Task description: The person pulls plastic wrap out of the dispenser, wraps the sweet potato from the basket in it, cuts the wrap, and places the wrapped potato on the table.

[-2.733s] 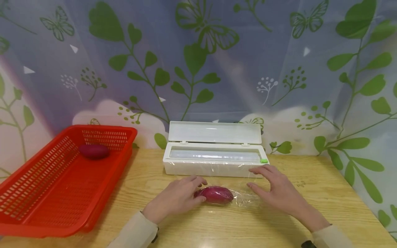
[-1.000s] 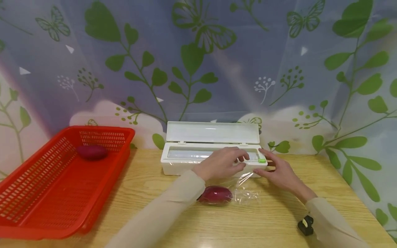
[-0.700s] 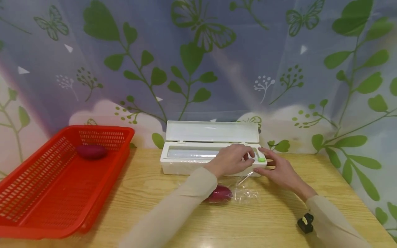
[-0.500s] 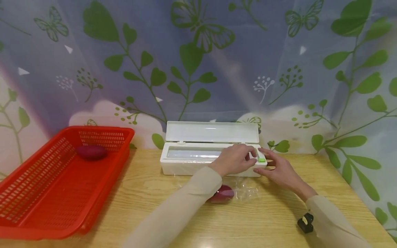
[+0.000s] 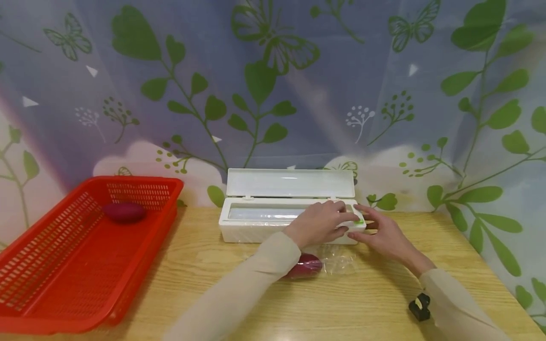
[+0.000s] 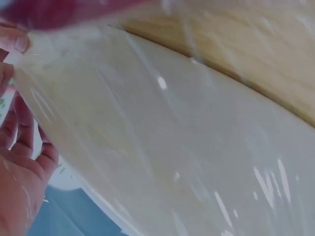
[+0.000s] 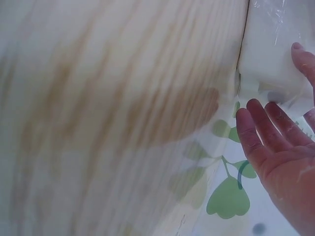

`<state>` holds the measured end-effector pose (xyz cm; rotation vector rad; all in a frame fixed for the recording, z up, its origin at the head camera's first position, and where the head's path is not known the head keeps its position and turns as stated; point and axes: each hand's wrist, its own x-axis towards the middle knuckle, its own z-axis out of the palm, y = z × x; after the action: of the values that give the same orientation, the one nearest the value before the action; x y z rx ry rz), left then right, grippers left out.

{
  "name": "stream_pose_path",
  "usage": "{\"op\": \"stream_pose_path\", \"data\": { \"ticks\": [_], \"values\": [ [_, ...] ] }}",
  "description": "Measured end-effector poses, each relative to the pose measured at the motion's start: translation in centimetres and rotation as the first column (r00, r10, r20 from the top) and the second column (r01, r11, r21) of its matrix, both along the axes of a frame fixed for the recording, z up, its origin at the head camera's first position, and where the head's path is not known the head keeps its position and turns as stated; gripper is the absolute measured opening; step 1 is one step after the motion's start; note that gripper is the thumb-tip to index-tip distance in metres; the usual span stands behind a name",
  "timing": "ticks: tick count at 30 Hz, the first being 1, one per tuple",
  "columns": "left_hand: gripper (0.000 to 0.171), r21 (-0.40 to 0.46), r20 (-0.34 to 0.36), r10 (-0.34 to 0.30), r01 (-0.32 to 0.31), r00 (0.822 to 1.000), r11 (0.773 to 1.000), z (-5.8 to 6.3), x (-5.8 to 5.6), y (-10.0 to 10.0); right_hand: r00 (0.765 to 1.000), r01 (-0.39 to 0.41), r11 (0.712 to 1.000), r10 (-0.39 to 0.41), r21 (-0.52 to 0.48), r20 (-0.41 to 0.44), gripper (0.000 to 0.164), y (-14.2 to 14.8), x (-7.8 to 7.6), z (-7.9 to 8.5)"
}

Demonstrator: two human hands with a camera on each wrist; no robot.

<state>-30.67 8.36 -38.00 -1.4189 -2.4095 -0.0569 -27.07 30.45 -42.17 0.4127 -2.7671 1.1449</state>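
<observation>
A white cling film dispenser (image 5: 243,232) stands at the back of the table, lid raised, with a clear film roll (image 5: 264,214) inside. Film hangs over its front and lies around a purple sweet potato (image 5: 308,266), partly hidden by the left forearm. My left hand (image 5: 317,223) pinches the green slide cutter (image 5: 360,221) at the dispenser's right end; the fingers cover most of the cutter. My right hand (image 5: 384,237) grips the dispenser's right end, thumb on the front and fingers behind. In the right wrist view, that hand (image 7: 290,152) sits around the box's end.
To the left stands a red plastic basket (image 5: 145,265), with another purple sweet potato (image 5: 124,212) inside. A patterned curtain (image 5: 273,94) rises right behind the dispenser. Wooden table surface (image 5: 341,308) lies in front.
My left hand has left the sweet potato, crossed right over the dispenser and come onto the green slide cutter. My right hand has moved from the loose film to the dispenser's right end.
</observation>
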Motion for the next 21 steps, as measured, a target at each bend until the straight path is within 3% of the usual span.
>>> {"op": "stream_pose_path", "data": {
  "ticks": [3, 14, 16, 21],
  "values": [
    [0.033, -0.016, -0.079, -0.031, 0.03, 0.996, 0.999, -0.2, -0.1, -0.2, 1.0, 0.004, 1.0, -0.004, 0.002, 0.0, 0.075, 0.0, 0.1, 0.0],
    [0.018, -0.024, -0.227, -0.078, 0.075, 0.971, 0.997, -0.3, -0.4, 0.1, 1.0, 0.0, 1.0, 0.0, 0.001, -0.011, 0.075, -0.1, -0.1, 0.0],
    [0.018, -0.013, -0.221, -0.073, 0.072, 0.973, 0.997, -0.3, -0.3, 0.3, 1.0, 0.0, 1.0, 0.0, 0.001, -0.013, 0.075, -0.1, -0.1, 0.0],
    [0.016, 0.058, -0.111, -0.044, 0.051, 0.993, 0.997, -0.3, -0.5, 0.8, 1.0, 0.0, 1.0, 0.0, 0.004, -0.012, 0.074, 0.0, -0.1, -0.1]
  ]
}}
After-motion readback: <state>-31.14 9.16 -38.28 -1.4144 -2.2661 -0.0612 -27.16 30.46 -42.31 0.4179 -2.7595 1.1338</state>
